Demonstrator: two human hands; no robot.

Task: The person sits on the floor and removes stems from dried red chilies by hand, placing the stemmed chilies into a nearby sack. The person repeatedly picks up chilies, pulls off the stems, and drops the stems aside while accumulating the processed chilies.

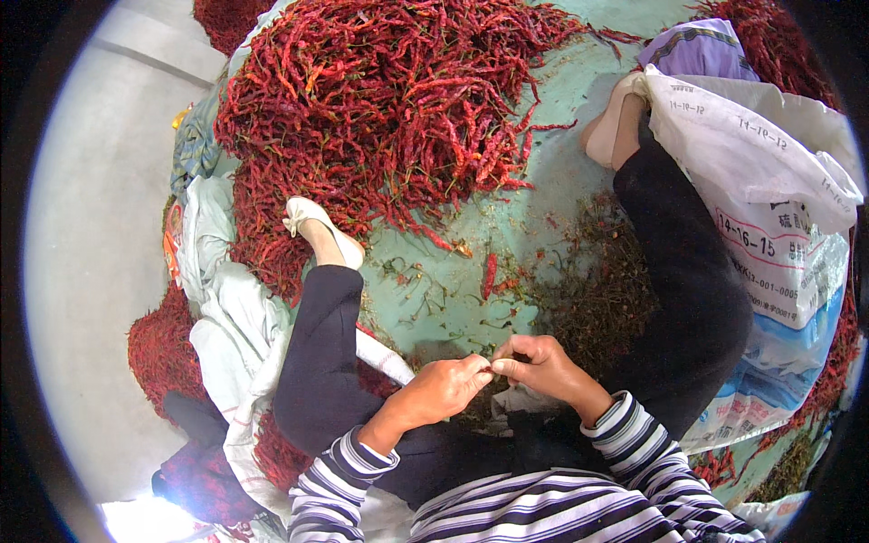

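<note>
My left hand and my right hand meet fingertip to fingertip above my lap. Between them they pinch a small, dark red bit, perhaps part of a dried chili; most of it is hidden by the fingers. Just beyond the hands, loose chili stems lie scattered on the pale green ground sheet, with one single red chili among them. A large heap of dried red chilies rises further ahead, past my outstretched foot.
A brown pile of stems and scraps lies along my right leg. An open white printed sack stands at the right, near a purple cloth. White sacks and another chili pile are at the left.
</note>
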